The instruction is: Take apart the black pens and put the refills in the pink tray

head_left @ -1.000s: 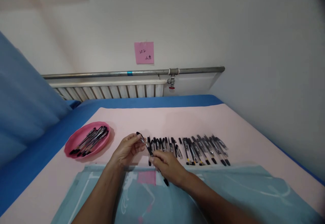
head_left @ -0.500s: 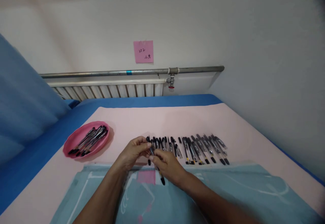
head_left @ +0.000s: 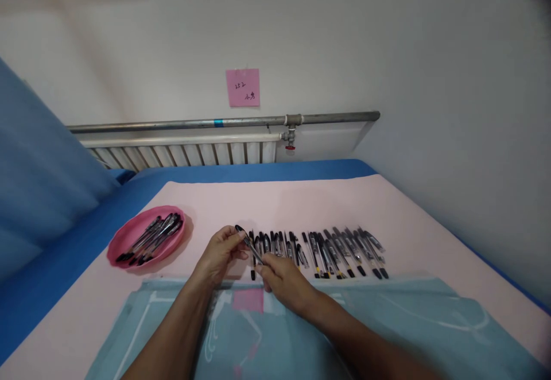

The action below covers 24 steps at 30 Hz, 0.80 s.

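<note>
Between my hands a black-capped pen (head_left: 252, 247) slants down from upper left to lower right. My left hand (head_left: 221, 255) pinches its dark cap end with thumb and fingertips. Lower down, my right hand (head_left: 284, 279) is closed around the other end, which its fingers hide. Just beyond my hands lies a row of loose pens (head_left: 336, 254) with clear barrels and black ends, some of them with separate clear and black parts among them. A pink oval dish (head_left: 117, 236) at the left holds several capped pens (head_left: 157, 237) in a bundle.
A pale pink sheet (head_left: 279, 205) covers the blue surface. Nearest me lies a blue-green patterned cloth (head_left: 387, 334). A blue curtain (head_left: 43, 179) hangs at the left. Behind are a radiator (head_left: 193, 153), a metal pipe (head_left: 181, 124) and a pink note (head_left: 243, 87) on the wall.
The pen's cap end has moved up and left with my left fingers. Its lower end, which stuck out below my right hand, is now hidden in that hand.
</note>
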Motion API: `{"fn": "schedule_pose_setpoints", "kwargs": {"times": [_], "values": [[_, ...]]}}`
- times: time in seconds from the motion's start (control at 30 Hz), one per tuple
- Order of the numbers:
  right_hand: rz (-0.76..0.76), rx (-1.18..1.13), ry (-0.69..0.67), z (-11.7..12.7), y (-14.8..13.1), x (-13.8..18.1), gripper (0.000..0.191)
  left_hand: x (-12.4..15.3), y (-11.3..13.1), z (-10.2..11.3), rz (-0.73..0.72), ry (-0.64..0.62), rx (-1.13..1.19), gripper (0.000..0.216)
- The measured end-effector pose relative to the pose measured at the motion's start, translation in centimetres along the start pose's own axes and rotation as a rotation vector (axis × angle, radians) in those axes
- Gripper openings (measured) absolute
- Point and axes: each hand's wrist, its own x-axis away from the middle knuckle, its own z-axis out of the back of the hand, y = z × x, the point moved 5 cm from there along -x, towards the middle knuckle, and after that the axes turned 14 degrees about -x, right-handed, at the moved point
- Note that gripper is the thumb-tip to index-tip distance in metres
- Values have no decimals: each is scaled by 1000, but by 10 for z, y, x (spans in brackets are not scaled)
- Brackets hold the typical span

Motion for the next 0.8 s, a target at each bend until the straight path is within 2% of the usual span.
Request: {"fn": "schedule_pose_setpoints", "kwargs": {"times": [0.4, 0.53, 0.6, 0.67, 0.8], "values": [[38, 39, 40, -2, 3, -1, 21, 3, 0, -9, -31, 7, -48, 31], [47, -39, 56, 1, 0, -4, 18, 5, 0, -25, -57, -68, -53, 27], [47, -52, 67, 3, 1, -5, 18, 4, 3, -26, -97, -85, -66, 25], [43, -42, 66, 3, 2, -5, 17, 1, 10, -9, -163, 21, -89, 25], [36, -5, 30, 0, 2, -4, 19, 9, 37, 65, -342, 577, -344, 27]]}}
